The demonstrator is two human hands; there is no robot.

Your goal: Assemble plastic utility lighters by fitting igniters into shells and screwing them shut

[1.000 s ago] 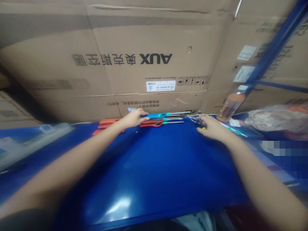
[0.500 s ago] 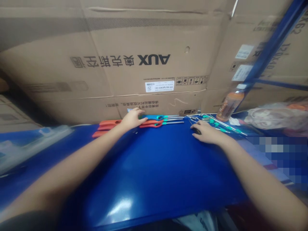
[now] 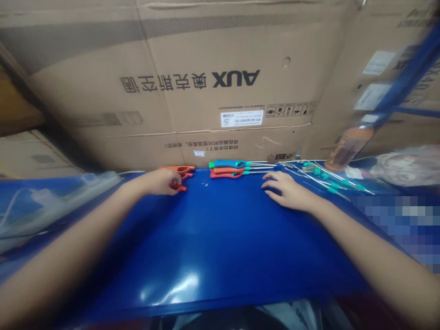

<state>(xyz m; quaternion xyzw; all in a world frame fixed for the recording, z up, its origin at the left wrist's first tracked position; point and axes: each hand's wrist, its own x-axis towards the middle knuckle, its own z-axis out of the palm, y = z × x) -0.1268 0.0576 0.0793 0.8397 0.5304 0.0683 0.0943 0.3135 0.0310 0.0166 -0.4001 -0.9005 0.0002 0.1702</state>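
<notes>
My left hand (image 3: 161, 182) is closed on a red plastic lighter handle (image 3: 181, 188), whose end juts out past the fingers. Beside it lie other orange-red handles without tubes (image 3: 187, 169). My right hand (image 3: 287, 190) hovers over the blue table surface with fingers apart and nothing visible in them. Between the hands rest several long-necked lighters: red ones (image 3: 225, 173) and a blue one (image 3: 225, 163), each with a teal collar and a metal tube. To the right of my right hand lie loose metal tubes with teal collars (image 3: 321, 173).
A large cardboard box (image 3: 192, 110) stands along the back of the blue table (image 3: 220, 247). At the right are an orange drink bottle (image 3: 350, 147), a blue metal post (image 3: 410, 64) and a whitish plastic bag (image 3: 405, 165). A clear plastic packet (image 3: 51, 201) lies at the left.
My left hand has moved left from the lighters to the bare red handles and closed on one. My right hand stays near the tubes, slightly farther left relative to them.
</notes>
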